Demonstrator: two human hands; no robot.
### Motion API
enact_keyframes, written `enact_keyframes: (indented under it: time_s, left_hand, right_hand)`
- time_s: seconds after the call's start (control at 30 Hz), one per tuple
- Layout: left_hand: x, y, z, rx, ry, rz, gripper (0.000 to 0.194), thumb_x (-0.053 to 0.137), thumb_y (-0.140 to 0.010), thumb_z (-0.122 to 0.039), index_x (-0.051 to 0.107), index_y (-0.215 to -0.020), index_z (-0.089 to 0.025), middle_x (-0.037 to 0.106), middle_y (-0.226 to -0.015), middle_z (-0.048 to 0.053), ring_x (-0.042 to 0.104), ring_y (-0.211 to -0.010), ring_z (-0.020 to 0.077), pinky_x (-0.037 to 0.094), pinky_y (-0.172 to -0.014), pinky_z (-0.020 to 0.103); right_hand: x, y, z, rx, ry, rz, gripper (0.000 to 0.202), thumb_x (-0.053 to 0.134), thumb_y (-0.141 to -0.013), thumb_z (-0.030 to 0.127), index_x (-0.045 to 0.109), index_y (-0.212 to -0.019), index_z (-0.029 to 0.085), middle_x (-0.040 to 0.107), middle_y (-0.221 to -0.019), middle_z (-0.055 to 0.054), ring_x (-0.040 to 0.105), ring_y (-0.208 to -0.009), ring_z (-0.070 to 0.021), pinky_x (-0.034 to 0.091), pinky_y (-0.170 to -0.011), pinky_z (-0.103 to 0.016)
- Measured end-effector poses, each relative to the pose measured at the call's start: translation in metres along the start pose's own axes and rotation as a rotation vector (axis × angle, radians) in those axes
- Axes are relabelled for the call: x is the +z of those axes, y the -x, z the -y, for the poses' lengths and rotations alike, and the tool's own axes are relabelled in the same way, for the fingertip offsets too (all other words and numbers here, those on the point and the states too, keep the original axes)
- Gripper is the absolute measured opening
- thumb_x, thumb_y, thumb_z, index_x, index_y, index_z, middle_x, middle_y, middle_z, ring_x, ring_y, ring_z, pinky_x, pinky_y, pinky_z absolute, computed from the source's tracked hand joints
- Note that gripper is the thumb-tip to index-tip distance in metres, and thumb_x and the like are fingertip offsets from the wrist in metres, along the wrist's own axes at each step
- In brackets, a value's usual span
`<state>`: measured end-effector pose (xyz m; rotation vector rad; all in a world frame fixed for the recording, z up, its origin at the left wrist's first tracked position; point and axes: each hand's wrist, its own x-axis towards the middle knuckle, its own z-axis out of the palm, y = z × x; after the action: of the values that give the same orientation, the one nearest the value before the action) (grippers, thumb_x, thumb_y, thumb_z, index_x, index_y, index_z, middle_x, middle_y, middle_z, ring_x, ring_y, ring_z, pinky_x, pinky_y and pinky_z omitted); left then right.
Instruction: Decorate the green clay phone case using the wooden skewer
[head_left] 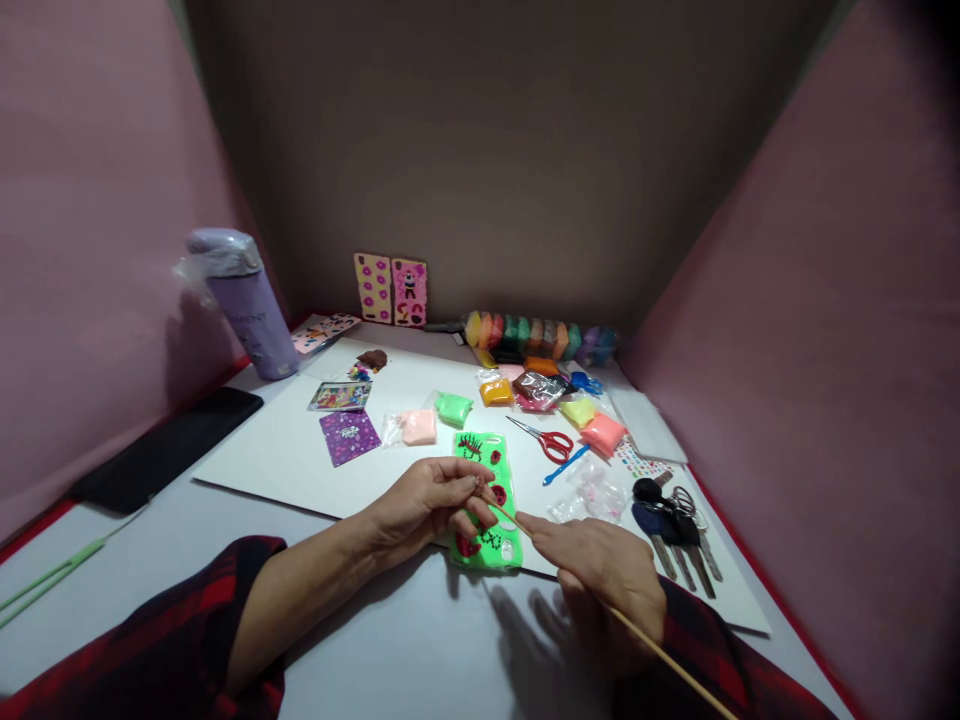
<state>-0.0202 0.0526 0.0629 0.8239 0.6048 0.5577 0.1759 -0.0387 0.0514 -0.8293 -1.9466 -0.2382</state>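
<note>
My right hand [607, 575] is closed around a thin wooden stick [652, 645], which slants from the lower right up to my left hand. With thumb and fingers pinched together, my left hand [442, 500] meets the stick's tip; a tiny lump seems to be there, too small to name. Beneath both hands lies a green clay-covered phone case [510, 478], carrying red shapes and rows of dark dots. My left fingers hide part of its middle and left side.
A white board [285, 462] bears clay packets [418, 427], red scissors [553, 443], a blue modelling tool [566, 466], a purple card [350, 438] and keys [679, 530]. A lilac tumbler [255, 315] and black phone [169, 450] stand left. Two decorated cases [391, 290] lean behind.
</note>
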Motion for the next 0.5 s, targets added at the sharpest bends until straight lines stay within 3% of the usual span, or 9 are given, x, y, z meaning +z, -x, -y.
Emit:
enact_keyframes:
  time_s: [0.17, 0.5]
  left_hand:
    - [-0.0043, -0.0014, 0.0020, -0.002, -0.019, 0.050, 0.022, 0.065, -0.080, -0.024, 0.059, -0.095, -0.010, 0.067, -0.079, 0.008, 0.061, -0.049, 0.0094, 0.050, -0.047, 0.019]
    - [0.0025, 0.0005, -0.0023, -0.013, -0.007, -0.015, 0.016, 0.066, -0.079, -0.019, 0.057, -0.089, -0.009, 0.068, -0.071, 0.008, 0.061, -0.048, 0.0092, 0.051, -0.048, 0.019]
  right_hand:
    - [0.0010, 0.0018, -0.0012, -0.004, -0.019, -0.003, 0.025, 0.041, -0.089, 0.020, 0.060, -0.105, 0.016, 0.072, -0.097, -0.010, 0.070, -0.071, -0.0162, 0.053, -0.059, -0.029]
    - [-0.0031, -0.0037, 0.0024, -0.005, -0.005, 0.014, 0.027, 0.035, -0.093, 0.022, 0.060, -0.101, 0.015, 0.072, -0.097, -0.010, 0.069, -0.071, -0.0154, 0.052, -0.057, -0.028]
